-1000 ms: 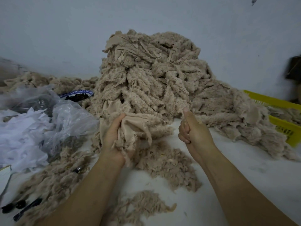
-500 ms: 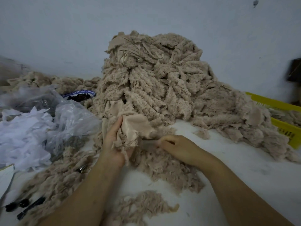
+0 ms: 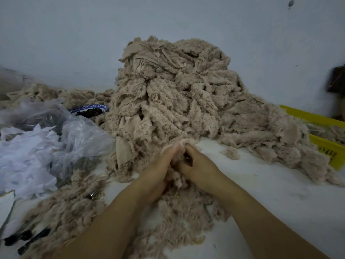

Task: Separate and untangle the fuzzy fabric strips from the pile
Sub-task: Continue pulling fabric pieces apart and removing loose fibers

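Observation:
A tall pile of beige fuzzy fabric strips (image 3: 173, 94) rises at the middle of the white table and spreads to the right. At its front foot my left hand (image 3: 158, 171) and my right hand (image 3: 199, 169) are pressed together, both gripping one fuzzy strip (image 3: 183, 142) that shows above the fingertips and bunches between the palms. Loose beige fluff (image 3: 179, 217) lies under and in front of my wrists. How the fingers lie inside the bunch is hidden.
Crumpled clear plastic with white scraps (image 3: 37, 146) fills the left. A blue-rimmed bowl of dark pieces (image 3: 89, 111) sits behind it. A yellow crate (image 3: 324, 143) stands at the right edge. Black scissors (image 3: 24, 240) lie at the lower left, more fluff (image 3: 61, 208) beside them.
My left hand has let go of the smooth-backed piece at the pile's left foot and shifted right. My right hand moved up to meet it, and both now hold one strip together.

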The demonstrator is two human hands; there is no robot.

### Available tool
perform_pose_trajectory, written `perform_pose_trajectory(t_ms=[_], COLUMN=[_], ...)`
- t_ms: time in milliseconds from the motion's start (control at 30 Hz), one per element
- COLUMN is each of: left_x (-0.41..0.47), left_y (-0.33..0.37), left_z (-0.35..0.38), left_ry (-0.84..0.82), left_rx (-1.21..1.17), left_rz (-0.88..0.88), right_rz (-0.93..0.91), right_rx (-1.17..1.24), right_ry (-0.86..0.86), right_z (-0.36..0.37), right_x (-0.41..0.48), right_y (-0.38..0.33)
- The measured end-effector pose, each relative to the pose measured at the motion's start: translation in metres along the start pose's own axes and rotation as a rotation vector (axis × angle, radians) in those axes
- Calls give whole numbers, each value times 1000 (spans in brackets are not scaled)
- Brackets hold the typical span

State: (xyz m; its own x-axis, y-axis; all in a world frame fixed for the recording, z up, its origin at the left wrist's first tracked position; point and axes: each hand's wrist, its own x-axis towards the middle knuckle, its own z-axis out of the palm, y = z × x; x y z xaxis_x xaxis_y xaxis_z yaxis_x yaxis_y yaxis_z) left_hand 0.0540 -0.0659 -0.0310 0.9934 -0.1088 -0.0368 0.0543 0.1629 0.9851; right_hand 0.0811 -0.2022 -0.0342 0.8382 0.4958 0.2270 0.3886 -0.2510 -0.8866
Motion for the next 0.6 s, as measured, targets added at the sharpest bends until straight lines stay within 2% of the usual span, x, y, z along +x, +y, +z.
perform_pose_trajectory(t_ms=[67,100,167,200,233,267,333,367,433,500,533,600], left_x=[0,1,3,4,6,8,10,11,12,11,10,8], left_y=[0,1,2,0,-2,-4,-8,-10,-13,-12,-12,-10], left_z=[-7,-12,-22,-26,-30,-33,-33,-32,-30,-28,-27,-25], left_ry=[-81,-88,55,146,180,141,-45,-111,-127,-44,13,109], left_rx=[117,217,451,566,678,790,985,1077,1190,1085,980,805], left_rz=[63,113,176,183,183,179,174,195,245,259,257,276], right_rz=[61,101,67,47,89,179,326,339,261,124,83,91], right_rx=[161,339,846,1052,1140,1100,792,601,169,-191,-296,-330], right_ry=[90,221,531,632,684,682,598,529,316,47,-35,-53], right_z=[-10,-21,-52,-64,-69,-69,-55,-45,-28,-16,-11,-8], right_x=[2,4,8,8,7,6,8,8,7,5,4,3], right_y=[3,4,7,10,14,17,25,25,24,25,26,26])
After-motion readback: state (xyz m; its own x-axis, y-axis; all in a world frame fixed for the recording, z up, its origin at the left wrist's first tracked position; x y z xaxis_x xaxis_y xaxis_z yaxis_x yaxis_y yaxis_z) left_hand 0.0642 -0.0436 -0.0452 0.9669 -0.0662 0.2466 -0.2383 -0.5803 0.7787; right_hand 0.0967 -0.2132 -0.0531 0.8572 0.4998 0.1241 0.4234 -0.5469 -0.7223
